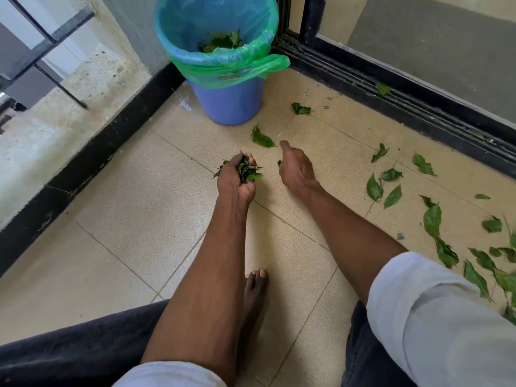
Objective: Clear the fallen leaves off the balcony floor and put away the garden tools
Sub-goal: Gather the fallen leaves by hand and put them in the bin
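Observation:
My left hand [237,177] grips a bunch of green leaves [247,170] just above the tiled floor. To its right my right hand [296,170] is low over the floor, back up, thumb stretched toward a single leaf [262,139]. Its fingers are hidden under the hand, and a small dark green bit shows at its left edge. A blue bucket [231,103] lined with a green bag [223,65] stands in the corner ahead, with leaves [222,41] inside. Several more leaves [431,219] lie scattered across the floor to the right.
A black sliding-door track [405,107] runs along the right, with one leaf [382,88] on it. A low black-edged wall [92,152] and railing bound the left side. My bare foot [255,291] stands on the tiles between my arms. No garden tools are in view.

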